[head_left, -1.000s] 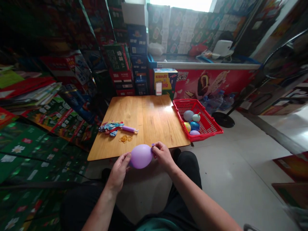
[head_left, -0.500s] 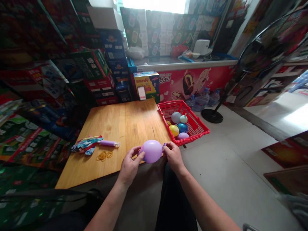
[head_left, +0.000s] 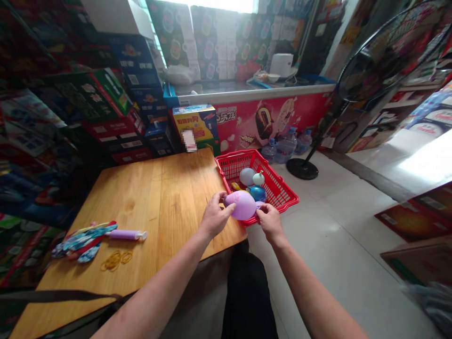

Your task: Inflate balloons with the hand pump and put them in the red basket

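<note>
An inflated purple balloon [head_left: 242, 205] is held between both hands at the near edge of the red basket [head_left: 287, 203]. My left hand [head_left: 216, 214] grips its rounded left end, and my right hand [head_left: 270, 221] pinches its neck. Inside the basket lie several balloons, among them a blue one [head_left: 258, 193], a pale green one [head_left: 259, 178] and a grey-blue one [head_left: 246, 176]. On the wooden table [head_left: 169, 202] at the left are a purple pump [head_left: 125, 234], uninflated balloons [head_left: 84, 241] and yellow rubber bands [head_left: 113, 260].
A black standing fan [head_left: 302, 168] is behind the basket on the right, beside water bottles [head_left: 286, 146]. A yellow box [head_left: 196, 125] stands past the table's far edge, before a red freezer [head_left: 243, 117]. Stacked cartons [head_left: 134, 84] line the left.
Both hands have carried the purple balloon from the table's front edge to over the basket's near side. The view has turned rightward, shifting the table and basket left in the picture.
</note>
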### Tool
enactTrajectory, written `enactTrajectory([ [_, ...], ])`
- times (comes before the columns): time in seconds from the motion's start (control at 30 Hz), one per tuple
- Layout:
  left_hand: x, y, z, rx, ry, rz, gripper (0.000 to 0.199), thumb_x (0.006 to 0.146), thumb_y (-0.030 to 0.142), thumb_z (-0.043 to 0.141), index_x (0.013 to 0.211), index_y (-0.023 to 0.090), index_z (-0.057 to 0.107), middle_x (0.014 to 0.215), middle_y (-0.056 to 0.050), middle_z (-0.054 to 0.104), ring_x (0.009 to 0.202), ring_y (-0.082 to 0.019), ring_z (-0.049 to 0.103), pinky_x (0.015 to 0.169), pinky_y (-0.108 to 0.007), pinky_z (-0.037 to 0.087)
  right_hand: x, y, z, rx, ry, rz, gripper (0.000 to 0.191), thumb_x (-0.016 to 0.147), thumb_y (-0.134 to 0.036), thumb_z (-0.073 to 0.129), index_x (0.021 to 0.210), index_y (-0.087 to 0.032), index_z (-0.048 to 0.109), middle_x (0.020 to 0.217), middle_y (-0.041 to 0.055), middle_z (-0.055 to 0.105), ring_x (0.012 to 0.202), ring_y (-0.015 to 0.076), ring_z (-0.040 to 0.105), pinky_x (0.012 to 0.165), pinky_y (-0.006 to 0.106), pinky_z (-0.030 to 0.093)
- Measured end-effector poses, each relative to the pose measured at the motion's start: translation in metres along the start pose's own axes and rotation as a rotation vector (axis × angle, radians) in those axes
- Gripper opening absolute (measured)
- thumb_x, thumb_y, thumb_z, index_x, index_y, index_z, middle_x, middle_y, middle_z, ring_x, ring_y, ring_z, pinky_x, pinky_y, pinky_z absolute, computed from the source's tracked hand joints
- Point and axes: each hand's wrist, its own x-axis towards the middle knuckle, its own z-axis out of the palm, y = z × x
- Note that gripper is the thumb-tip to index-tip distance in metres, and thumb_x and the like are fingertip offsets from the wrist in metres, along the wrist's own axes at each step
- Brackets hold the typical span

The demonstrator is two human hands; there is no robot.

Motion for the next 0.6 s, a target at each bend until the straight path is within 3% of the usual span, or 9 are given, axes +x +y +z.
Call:
enactTrajectory([
  [0.1, 0.032, -0.006, 0.016, 0.075, -0.022, 0.063, 0.035, 0.087, 0.028, 0.074, 0.119, 0.015, 0.067, 0.124, -0.016, 0.067, 0.105, -0.025, 0.069, 0.088, -0.039, 0.059, 0.026, 0.003, -0.007, -0.057, 0.103, -0.022, 0.029, 0.065, -0.041, 0.08, 0.081, -0.018, 0.069, 0.074, 0.0051, 0.073, 0.068, 0.0209, 0.066, 0.06, 0.029, 0.05],
  [0.27, 0.075, -0.017, 0.034, 0.157, -0.034, 0.102, 0.033, 0.085, 0.027, 0.075, 0.115, 0.015, 0.07, 0.118, -0.014, 0.067, 0.106, -0.026, 0.068, 0.095, -0.043, 0.058, 0.064, 0.011, -0.007, -0.105, 0.162, 0.0, 0.021, 0.066, -0.034, 0.077, 0.078, -0.018, 0.069, 0.067, 0.0045, 0.072, 0.063, 0.0208, 0.067, 0.055, 0.029, 0.05],
  [0.5, 0.128, -0.026, 0.045, 0.198, -0.053, 0.129, 0.042, 0.083, 0.026, 0.076, 0.123, 0.012, 0.071, 0.121, -0.017, 0.07, 0.111, -0.029, 0.068, 0.104, -0.047, 0.054, 0.108, 0.019, 0.006, -0.071, 0.193, 0.042, 0.016, 0.071, -0.027, 0.073, 0.081, -0.017, 0.066, 0.071, 0.0055, 0.072, 0.06, 0.02, 0.069, 0.051, 0.028, 0.054],
  [0.6, 0.151, -0.028, 0.046, 0.176, -0.069, 0.153, 0.053, 0.084, 0.024, 0.076, 0.134, 0.011, 0.066, 0.133, -0.018, 0.069, 0.122, -0.03, 0.066, 0.111, -0.046, 0.05, 0.127, 0.018, 0.016, -0.018, 0.174, 0.022, 0.019, 0.076, -0.028, 0.072, 0.09, -0.017, 0.065, 0.079, 0.0069, 0.074, 0.065, 0.0203, 0.073, 0.056, 0.029, 0.059],
])
